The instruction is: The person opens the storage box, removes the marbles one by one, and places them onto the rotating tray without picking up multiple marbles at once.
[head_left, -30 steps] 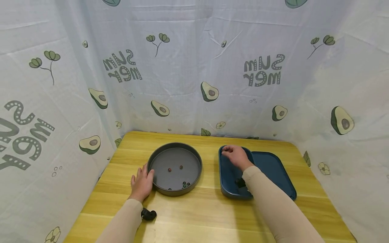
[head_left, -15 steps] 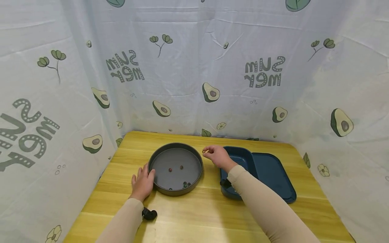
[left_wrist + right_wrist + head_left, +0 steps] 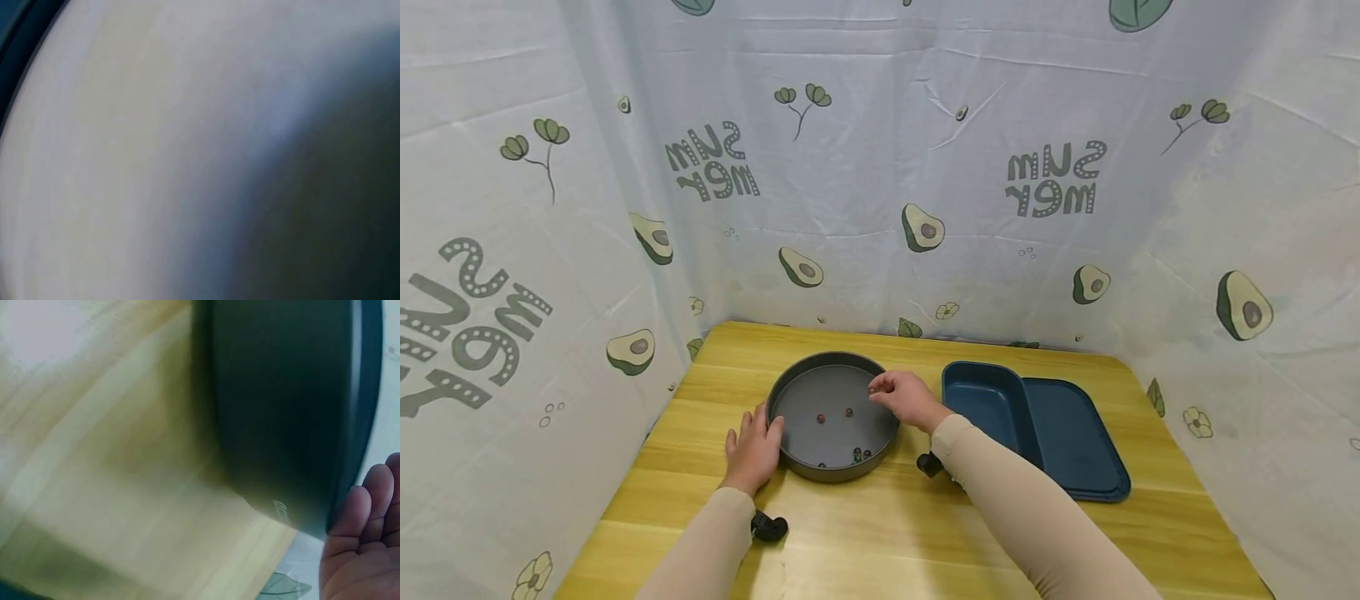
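A round dark grey pan (image 3: 833,392) sits on the table with several small marbles in it. Two reddish marbles, one of them a brown-red marble (image 3: 848,412), lie near its middle; dark and green marbles (image 3: 861,456) gather by the near wall. Against the pan's left side rests my left hand (image 3: 754,454), fingers spread along the outer wall and thumb at the rim. Over the pan's right rim, my right hand (image 3: 910,398) pinches a tiny marble, mostly hidden by its fingertips. The right wrist view shows the pan's outer wall (image 3: 281,406) beside the fingers.
To the right stands a deep blue rectangular container (image 3: 992,400), with a flat blue lid or tray (image 3: 1078,442) beside it. A wooden table (image 3: 850,533) lies underneath. Printed cloth (image 3: 865,167) hangs behind and at the sides. The left wrist view is blurred.
My right hand has moved left from inside the blue container, across the gap, to above the grey pan's right side, carrying the small marble. My left hand has stayed at the pan.
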{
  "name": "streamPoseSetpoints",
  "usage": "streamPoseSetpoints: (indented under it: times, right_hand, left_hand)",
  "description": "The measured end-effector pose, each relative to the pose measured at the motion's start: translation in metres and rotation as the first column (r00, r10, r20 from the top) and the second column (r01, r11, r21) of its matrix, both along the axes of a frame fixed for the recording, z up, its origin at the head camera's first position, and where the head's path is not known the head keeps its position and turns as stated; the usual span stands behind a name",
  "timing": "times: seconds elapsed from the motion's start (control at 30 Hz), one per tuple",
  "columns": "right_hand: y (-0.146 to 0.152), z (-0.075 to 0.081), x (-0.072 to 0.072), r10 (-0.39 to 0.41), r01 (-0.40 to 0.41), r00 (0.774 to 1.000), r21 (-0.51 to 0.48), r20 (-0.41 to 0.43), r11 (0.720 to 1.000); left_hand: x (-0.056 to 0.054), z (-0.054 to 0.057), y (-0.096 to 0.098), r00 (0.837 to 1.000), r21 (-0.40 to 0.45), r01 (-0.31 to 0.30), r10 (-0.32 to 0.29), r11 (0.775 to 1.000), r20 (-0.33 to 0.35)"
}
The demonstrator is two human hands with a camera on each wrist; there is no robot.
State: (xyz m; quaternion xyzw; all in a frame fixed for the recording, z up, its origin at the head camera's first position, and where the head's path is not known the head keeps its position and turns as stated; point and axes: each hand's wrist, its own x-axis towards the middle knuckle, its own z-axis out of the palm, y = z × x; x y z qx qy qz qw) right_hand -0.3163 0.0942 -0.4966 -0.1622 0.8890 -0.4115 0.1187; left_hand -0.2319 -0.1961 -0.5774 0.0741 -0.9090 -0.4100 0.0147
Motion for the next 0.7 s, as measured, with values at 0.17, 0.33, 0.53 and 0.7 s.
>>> streamPoseSetpoints:
  times: [0.17, 0.33, 0.53, 0.7]
  right_hand:
    - [-0.0053, -0.0001, 0.0025, -0.002, 0.002, 1.000, -0.005, 0.026, 1.000]
    - [-0.0078, 0.0012, 0.0035, 0.002, -0.002, 0.999, -0.001, 0.034, 1.000]
    - [-0.0082, -0.0020, 0.0010, 0.009, -0.009, 1.000, -0.008, 0.030, 1.000]
    - [-0.0094, -0.0075, -0.0001, 0.032, -0.032, 0.999, -0.013, 0.028, 0.999]
  left_hand:
    - [-0.0021, -0.0005, -0.0020, 1.000, 0.008, 0.014, -0.014, 1.000, 0.027]
    - [-0.0028, 0.0000, -0.0010, 1.000, 0.007, 0.009, -0.010, 1.000, 0.025]
    - [-0.0046, -0.0019, -0.0002, 0.999, 0.000, 0.011, -0.011, 1.000, 0.036]
    - [-0.0047, -0.0010, 0.0004, 0.998, 0.000, 0.011, -0.011, 1.000, 0.063]
